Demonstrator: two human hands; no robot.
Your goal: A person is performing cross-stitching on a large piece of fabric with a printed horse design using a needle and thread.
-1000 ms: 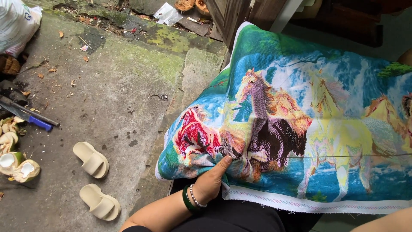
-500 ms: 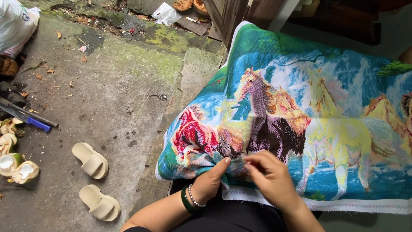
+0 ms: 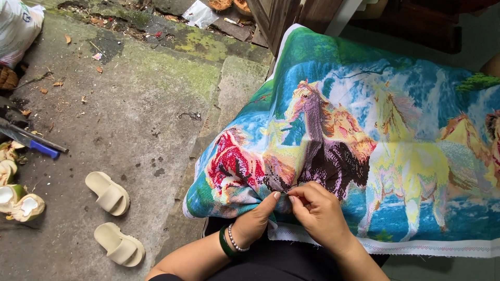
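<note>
**A:** What is at the centre of the view?

**B:** A large cross-stitch canvas [image 3: 364,151] printed with horses in a blue and green landscape. It lies draped over the person's lap, filling the right half of the head view. Both hands meet at its lower edge, just below a dark horse.

**A:** What are the hands doing?

**B:** The left hand [image 3: 255,221] grips a fold of cloth, thumb up against the fabric, fingers tucked under it. A dark bangle and a bead bracelet [image 3: 229,240] circle its wrist. The right hand [image 3: 320,213] has its fingertips pressed together in a pinch right at the cloth, touching the left thumb. Whatever it pinches, likely a needle or thread, is too fine to make out.

**A:** How much of the stitching looks finished?

**B:** The dark horse, the red and the orange figures near the hands look dense and textured, so probably stitched. The pale yellow horse and the blue water to the right look flatter, likely still bare print. That is a judgement; much seems left.

**A:** And around it?

**B:** To the left, a mossy concrete floor [image 3: 130,104]. Two cream slippers [image 3: 112,218] lie near the person. Farther left are cut coconuts [image 3: 18,200] and a blue-handled blade [image 3: 31,141].
</note>
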